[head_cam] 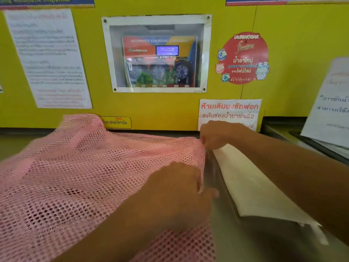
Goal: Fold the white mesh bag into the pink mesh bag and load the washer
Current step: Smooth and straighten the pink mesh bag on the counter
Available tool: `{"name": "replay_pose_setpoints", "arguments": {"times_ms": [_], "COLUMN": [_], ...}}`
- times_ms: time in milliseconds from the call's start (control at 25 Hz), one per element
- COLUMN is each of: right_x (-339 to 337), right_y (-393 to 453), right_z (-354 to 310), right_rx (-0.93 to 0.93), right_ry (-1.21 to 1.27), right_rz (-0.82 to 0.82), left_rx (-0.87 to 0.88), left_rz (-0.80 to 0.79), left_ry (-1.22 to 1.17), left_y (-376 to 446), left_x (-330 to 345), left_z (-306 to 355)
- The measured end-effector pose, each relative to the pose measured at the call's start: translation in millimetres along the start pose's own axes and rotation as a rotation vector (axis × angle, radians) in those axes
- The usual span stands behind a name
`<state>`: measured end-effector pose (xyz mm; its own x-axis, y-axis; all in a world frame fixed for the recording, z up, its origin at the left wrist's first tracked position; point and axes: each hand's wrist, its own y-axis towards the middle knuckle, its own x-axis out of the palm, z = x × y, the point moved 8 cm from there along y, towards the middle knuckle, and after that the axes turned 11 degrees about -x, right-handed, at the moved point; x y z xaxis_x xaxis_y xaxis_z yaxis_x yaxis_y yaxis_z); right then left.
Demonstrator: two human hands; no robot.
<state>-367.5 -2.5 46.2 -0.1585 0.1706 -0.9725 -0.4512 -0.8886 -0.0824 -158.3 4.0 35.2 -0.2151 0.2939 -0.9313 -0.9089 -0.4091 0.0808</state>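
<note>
The pink mesh bag lies spread over the grey machine top, filling the left and middle of the view. A folded white mesh bag lies flat just right of it, under my right forearm. My left hand pinches the pink bag's right edge near the front. My right hand pinches the same edge farther back, close to the yellow wall. Both hands are blurred by motion. The washer's door is out of view.
A yellow wall panel rises right behind the machine top, with paper notices, a round red sticker and a windowed chemical dispenser. At the right stands a leaning laminated sign on a neighbouring machine top.
</note>
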Motion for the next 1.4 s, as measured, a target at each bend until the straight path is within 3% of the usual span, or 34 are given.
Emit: {"name": "replay_pose_setpoints", "arguments": {"times_ms": [80,240,480,640,840,1120,1400], "right_x": [5.2,19.2,19.1,14.2,-38.0,-65.3,-144.9], "right_y": [-1.2,-9.4,-12.2,-12.7,-3.8,42.2,113.3], "right_z": [-6.4,-26.1,-26.9,-34.0,-26.5,-80.3,-185.5], "right_rx": [-0.019,-0.109,-0.127,-0.174,-0.189,-0.187,-0.26], "right_ry": [0.068,0.189,0.129,0.018,-0.041,-0.105,-0.236], "right_rz": [0.012,-0.015,0.096,0.14,0.483,0.494,0.59], "left_rx": [-0.104,-0.062,-0.044,-0.057,-0.098,-0.141,-0.193], "left_rz": [-0.171,-0.192,-0.229,-0.189,-0.113,-0.042,0.041], "left_ry": [0.134,0.113,-0.061,-0.115,-0.226,-0.691,-0.755], "left_y": [-4.4,-1.9,-15.0,-21.7,-42.1,-75.1,-91.0], "left_x": [28.3,26.3,13.9,2.7,-25.3,-56.4,-126.9], "left_z": [-5.4,-8.8,-11.6,-29.0,-58.3,-138.1,-253.5]}}
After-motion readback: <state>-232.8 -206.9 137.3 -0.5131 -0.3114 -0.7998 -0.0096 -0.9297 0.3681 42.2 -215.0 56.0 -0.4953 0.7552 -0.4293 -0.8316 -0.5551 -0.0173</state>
